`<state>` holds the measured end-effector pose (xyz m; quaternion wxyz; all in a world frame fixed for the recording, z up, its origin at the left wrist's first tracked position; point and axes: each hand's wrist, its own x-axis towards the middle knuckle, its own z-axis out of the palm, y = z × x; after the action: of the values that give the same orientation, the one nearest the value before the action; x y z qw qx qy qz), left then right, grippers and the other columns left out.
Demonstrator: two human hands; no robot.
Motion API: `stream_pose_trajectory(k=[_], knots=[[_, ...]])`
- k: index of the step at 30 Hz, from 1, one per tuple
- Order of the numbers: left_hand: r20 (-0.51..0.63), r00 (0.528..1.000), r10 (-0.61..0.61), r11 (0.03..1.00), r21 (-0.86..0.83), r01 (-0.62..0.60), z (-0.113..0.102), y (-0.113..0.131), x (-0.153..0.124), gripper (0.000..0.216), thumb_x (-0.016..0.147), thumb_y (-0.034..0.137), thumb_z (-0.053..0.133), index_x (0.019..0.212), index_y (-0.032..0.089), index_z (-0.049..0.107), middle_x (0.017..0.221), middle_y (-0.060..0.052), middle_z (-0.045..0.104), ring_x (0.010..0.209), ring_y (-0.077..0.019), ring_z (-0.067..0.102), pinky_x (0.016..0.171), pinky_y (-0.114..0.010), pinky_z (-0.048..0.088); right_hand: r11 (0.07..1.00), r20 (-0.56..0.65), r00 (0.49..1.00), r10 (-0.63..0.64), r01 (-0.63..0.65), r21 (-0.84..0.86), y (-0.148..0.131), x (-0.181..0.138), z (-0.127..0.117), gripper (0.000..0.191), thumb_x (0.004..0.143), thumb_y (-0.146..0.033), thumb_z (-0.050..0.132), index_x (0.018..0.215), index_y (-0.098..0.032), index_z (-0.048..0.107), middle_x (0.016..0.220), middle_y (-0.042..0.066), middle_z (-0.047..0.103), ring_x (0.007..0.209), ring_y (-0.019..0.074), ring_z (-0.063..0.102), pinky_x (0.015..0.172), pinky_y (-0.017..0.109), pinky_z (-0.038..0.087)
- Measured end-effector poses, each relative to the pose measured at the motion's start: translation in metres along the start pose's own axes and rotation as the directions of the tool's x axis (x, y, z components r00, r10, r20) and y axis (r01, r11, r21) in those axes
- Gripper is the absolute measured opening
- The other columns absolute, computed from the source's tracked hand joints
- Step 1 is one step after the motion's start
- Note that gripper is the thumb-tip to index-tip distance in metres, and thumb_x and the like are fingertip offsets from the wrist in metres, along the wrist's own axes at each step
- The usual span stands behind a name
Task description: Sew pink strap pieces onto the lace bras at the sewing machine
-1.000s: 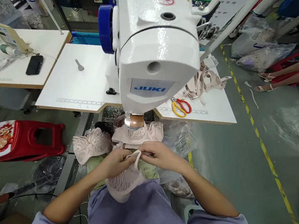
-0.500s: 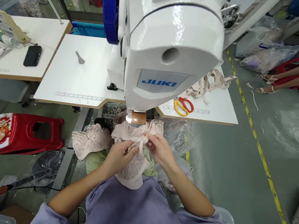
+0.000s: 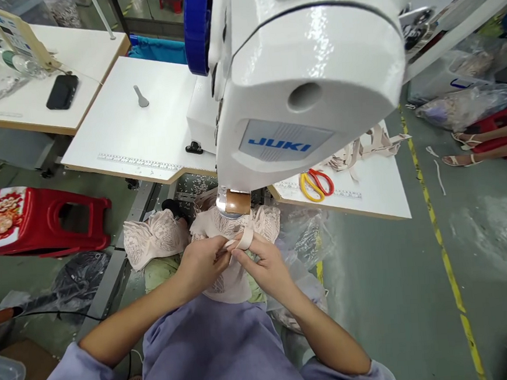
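**Left hand [image 3: 203,264] and right hand [image 3: 263,265] meet on a pale strap [image 3: 247,238]**

The left hand is nearly closed, its thumb and fingers pinching the strap. The right hand is partly curled, thumb against fingers, with the strap looping up over its fingertips. The hands are close together, just below the sewing head of the machine [image 3: 265,60]. A pale bra [image 3: 232,288] hangs just beneath the fingers, in front of the purple shirt [image 3: 213,345]; the fingers hide where strap and bra meet.

Right behind the hands, a second bra [image 3: 268,221] lies under the sewing head. A third bra [image 3: 154,239] sits to the left, over green cloth [image 3: 160,273].

Farther out, scissors [image 3: 312,188] with yellow and red handles lie on the right part of the white table [image 3: 381,194], near a heap of pale strips [image 3: 356,154]. On the table's left part are a ruler [image 3: 139,161] and a small grey tool [image 3: 141,98]. A red stool [image 3: 63,225] stands at far left.
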<state>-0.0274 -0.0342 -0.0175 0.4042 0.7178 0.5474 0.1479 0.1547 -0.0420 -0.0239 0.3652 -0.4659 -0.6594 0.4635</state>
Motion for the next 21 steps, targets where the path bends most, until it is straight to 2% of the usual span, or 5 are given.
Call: stream_pose_trajectory(k=[7,12,15,17,21], knots=[[0.209,0.970,0.125,0.921,-0.387,-0.035,-0.025,-0.001,0.000,0.015,0.090,0.029,0.060,0.082,0.017,0.063,0.078,0.001,0.053,0.071,-0.0126,0.050,0.062,-0.023,0.038,0.994,-0.018,0.995,-0.096,0.097,0.054,0.000,-0.002,-0.008,0.014,0.095,-0.028,0.061,0.092,-0.025,0.075,0.092,0.003,0.070,0.085,0.0174,0.066,0.074,0.030,0.052],[-0.019,0.951,0.309,0.833,-0.477,-0.281,-0.013,-0.002,0.001,0.029,0.095,0.040,0.058,0.079,0.017,0.054,0.108,-0.008,0.059,0.101,-0.0198,0.056,0.087,-0.031,0.046,0.967,-0.094,0.996,-0.010,0.033,0.252,-0.007,0.004,-0.012,0.018,0.094,-0.036,0.062,0.090,-0.025,0.076,0.092,0.003,0.071,0.080,0.0165,0.065,0.067,0.027,0.051],[-0.075,0.968,0.241,0.817,-0.523,-0.244,0.005,-0.004,0.002,0.031,0.099,0.043,0.051,0.082,0.017,0.051,0.085,-0.003,0.059,0.074,-0.0129,0.055,0.064,-0.024,0.044,0.971,-0.088,0.996,0.033,-0.012,0.239,-0.011,0.018,-0.020,0.023,0.093,-0.041,0.063,0.089,-0.023,0.077,0.090,0.004,0.071,0.080,0.0177,0.064,0.069,0.029,0.051],[-0.134,0.975,0.176,0.840,-0.496,-0.220,0.010,-0.006,0.004,0.024,0.100,0.041,0.051,0.098,0.017,0.054,0.071,0.003,0.054,0.056,-0.0088,0.046,0.051,-0.020,0.036,0.976,-0.029,0.997,0.076,-0.068,0.208,-0.012,0.030,-0.031,0.026,0.092,-0.044,0.064,0.089,-0.022,0.078,0.089,0.005,0.072,0.082,0.0188,0.064,0.073,0.030,0.051],[-0.263,0.882,0.391,0.871,-0.205,-0.447,-0.007,-0.004,0.015,0.033,0.100,0.023,0.050,0.133,0.021,0.054,0.073,0.002,0.066,0.053,-0.0090,0.054,0.053,-0.020,0.040,0.946,0.090,0.976,0.197,-0.213,0.244,-0.005,0.050,-0.055,0.036,0.093,-0.051,0.060,0.100,-0.021,0.078,0.081,0.004,0.070,0.070,0.0154,0.061,0.068,0.029,0.051]])
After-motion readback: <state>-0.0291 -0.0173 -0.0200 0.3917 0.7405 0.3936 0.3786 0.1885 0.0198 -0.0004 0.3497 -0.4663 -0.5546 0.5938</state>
